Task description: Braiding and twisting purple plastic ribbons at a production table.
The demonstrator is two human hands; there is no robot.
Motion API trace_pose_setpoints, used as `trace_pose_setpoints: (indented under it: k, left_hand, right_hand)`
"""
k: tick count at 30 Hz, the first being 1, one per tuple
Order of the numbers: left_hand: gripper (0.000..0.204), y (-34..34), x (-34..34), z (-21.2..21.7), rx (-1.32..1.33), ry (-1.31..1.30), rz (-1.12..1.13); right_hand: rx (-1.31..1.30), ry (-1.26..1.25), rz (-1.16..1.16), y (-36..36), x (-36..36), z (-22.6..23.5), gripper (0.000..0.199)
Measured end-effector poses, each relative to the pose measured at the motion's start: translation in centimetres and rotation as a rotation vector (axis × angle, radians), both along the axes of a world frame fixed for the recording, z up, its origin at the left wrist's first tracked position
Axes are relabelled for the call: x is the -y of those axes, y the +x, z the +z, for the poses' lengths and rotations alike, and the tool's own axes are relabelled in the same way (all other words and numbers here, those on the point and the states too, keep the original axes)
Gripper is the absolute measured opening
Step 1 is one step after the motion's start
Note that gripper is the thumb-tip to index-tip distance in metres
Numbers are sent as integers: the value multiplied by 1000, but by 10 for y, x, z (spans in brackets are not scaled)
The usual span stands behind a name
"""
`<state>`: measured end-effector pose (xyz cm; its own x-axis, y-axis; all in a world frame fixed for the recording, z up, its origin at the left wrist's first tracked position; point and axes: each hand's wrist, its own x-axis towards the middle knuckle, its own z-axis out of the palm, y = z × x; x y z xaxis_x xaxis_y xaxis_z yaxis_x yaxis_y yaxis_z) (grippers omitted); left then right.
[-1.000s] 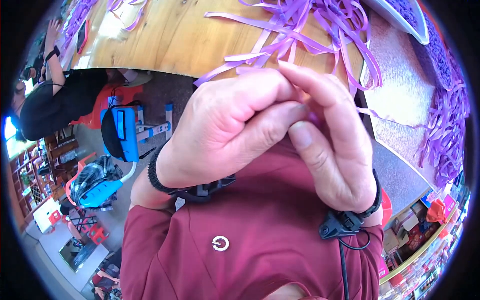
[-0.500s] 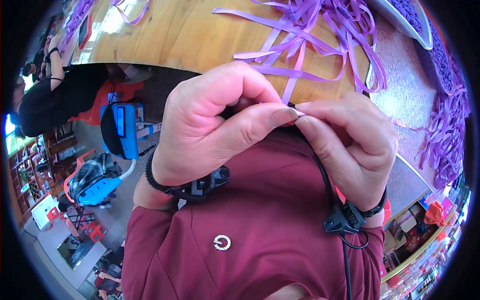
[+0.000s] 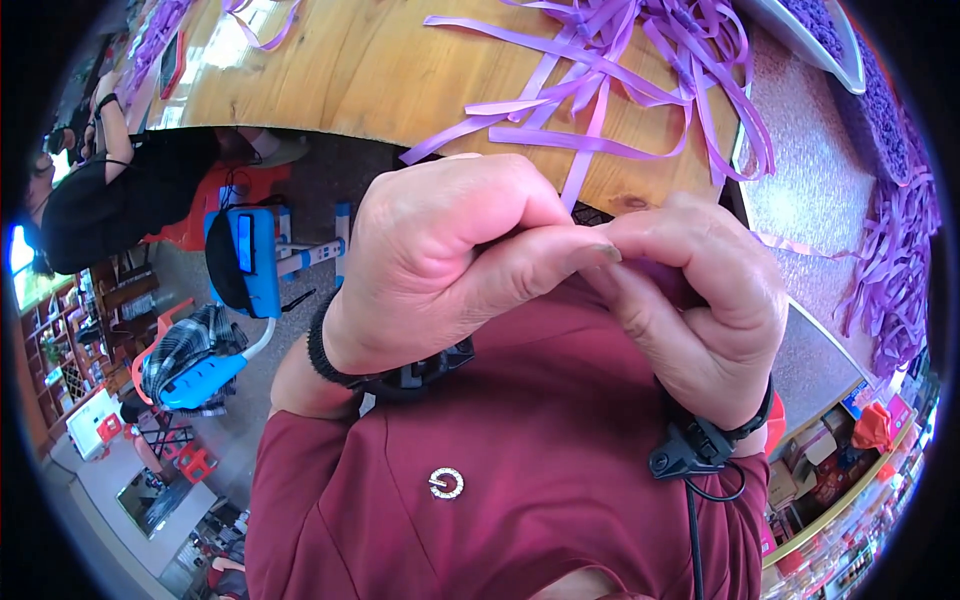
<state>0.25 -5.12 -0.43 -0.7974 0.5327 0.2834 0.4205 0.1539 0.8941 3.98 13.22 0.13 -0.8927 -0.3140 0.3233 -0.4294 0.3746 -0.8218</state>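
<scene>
The left hand and the right hand meet in front of the maroon shirt. Unlike half a second ago, the fingertips are pressed up close, and the pale bit of ribbon between them is now covered, so the spot the fingers are working on is hidden. Both hands are curled in with no wide gap. The right thumb and finger pinch, with a little purple peeking out under them; the left seems to pinch the ribbon too, but its grip hides that. The purple ribbon comes down from just past the hands and goes out of sight behind the fingertips. Farther on, a messy ribbon pile lies on the wooden table. Way off to the left is a person in black.
</scene>
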Motion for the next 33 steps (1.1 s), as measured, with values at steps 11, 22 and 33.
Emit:
trace_pose_setpoints:
  k: [11,22,33]
  left_hand:
    - [49,-6,0,-8,432,126,22]
    - [21,-7,6,6,689,61,-211]
    - [11,5,-4,12,723,371,75]
  right_hand:
    - [32,-35,-88,2,-2,-4,12]
    - [-83,17,-86,-7,-3,-3,15]
    - [95,26,-32,-2,9,-3,9]
